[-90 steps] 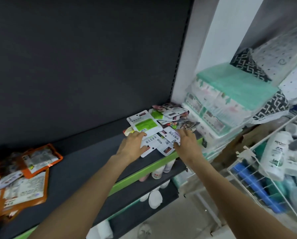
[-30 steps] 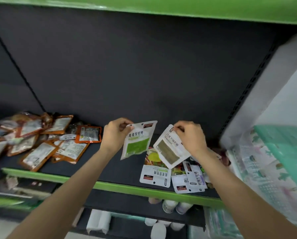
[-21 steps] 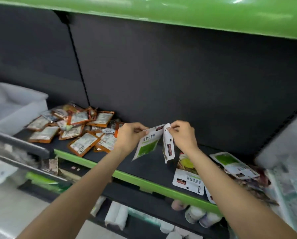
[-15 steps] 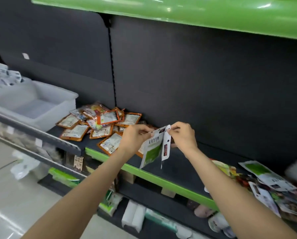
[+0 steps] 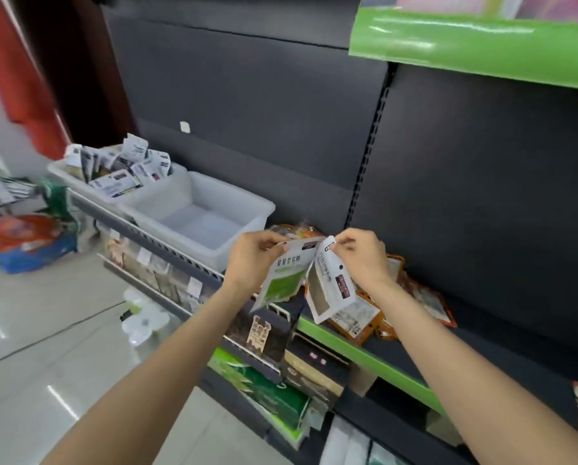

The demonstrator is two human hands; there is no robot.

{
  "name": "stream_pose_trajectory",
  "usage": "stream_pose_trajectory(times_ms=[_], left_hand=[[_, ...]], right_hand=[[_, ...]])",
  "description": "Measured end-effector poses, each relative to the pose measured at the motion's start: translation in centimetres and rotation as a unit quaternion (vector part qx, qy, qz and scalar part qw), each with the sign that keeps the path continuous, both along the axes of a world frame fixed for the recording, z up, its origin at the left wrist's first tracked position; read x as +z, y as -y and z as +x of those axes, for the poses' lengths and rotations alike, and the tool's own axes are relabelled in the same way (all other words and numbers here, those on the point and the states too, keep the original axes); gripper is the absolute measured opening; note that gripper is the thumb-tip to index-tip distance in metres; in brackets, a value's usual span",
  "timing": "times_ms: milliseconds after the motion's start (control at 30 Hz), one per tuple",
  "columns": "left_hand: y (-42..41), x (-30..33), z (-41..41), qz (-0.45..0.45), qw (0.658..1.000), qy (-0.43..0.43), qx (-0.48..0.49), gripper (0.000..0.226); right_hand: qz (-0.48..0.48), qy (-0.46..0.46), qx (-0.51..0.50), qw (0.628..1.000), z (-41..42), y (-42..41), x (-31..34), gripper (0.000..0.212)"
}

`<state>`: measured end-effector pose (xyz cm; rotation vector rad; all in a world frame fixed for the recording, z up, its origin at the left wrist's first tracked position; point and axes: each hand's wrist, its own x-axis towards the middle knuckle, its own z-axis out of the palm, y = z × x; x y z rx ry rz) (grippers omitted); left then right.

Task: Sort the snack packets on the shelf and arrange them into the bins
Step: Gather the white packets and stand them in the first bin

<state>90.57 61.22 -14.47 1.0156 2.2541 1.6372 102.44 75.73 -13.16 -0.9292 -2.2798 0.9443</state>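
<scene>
We stand before a dark shelf (image 5: pixel 515 357) edged in green. Two white bins sit side by side at its left end: the far bin (image 5: pixel 79 182) is packed with white packets (image 5: pixel 126 166), while the near bin (image 5: pixel 200 223) looks bare inside. A heap of orange-edged packets (image 5: pixel 374 313) lies loose on the shelf behind our hands, and a few more show at the lower right edge, so we judge the sorting partly done with plenty left.

Our left hand (image 5: pixel 252 260) pinches the top edge of a white packet with a green panel (image 5: pixel 282 280), which hangs in the air. Our right hand (image 5: pixel 364 258) pinches the top corner of a white packet with a brownish window (image 5: pixel 327 290). The two packets hang just beside each other, their top corners close, well right of the near bin.
</scene>
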Motion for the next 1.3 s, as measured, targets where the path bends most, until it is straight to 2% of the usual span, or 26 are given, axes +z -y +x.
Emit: stream_pose_trajectory(times_ms=[133,267,367,500,667,800,1000,1167,1300], left_hand=[[2.5,-0.2,-6.3,0.002,0.999,0.008,0.046,0.008],[4.1,-0.2,-13.5,0.008,0.997,0.019,0.074,0.008],[4.9,0.7,-19.2,0.009,0.995,0.011,0.102,0.011],[5.9,2.6,-25.5,0.035,0.991,0.037,0.122,0.016],[7.2,3.8,-32.7,0.031,0.988,0.007,0.151,0.012],[8.8,3.6,-38.4,0.023,0.986,-0.012,0.167,0.009],[12.1,3.1,-48.4,0.043,0.984,-0.016,0.172,0.01],[15.2,2.6,-57.0,0.045,0.992,0.01,0.12,0.018],[17.0,3.0,-62.4,0.046,0.992,-0.013,0.119,0.021]], right_hand=[[0.017,0.02,0.033,0.999,-6.7,1.1,0.0,0.008],[0.03,0.017,0.058,0.998,-14.4,1.6,0.4,0.021],[0.034,0.004,0.076,0.997,-20.5,1.9,1.5,0.017],[0.029,-0.011,0.095,0.995,-28.1,2.1,3.0,0.022],[0.035,-0.001,0.121,0.992,-35.5,3.6,3.6,0.012],[0.041,0.0,0.131,0.991,-41.0,5.5,3.4,0.012],[0.074,0.0,0.098,0.992,-50.4,9.1,3.1,0.01],[0.078,-0.009,0.048,0.996,-57.0,12.6,2.4,0.011],[0.071,-0.042,0.034,0.996,-61.7,14.9,2.0,0.012]])
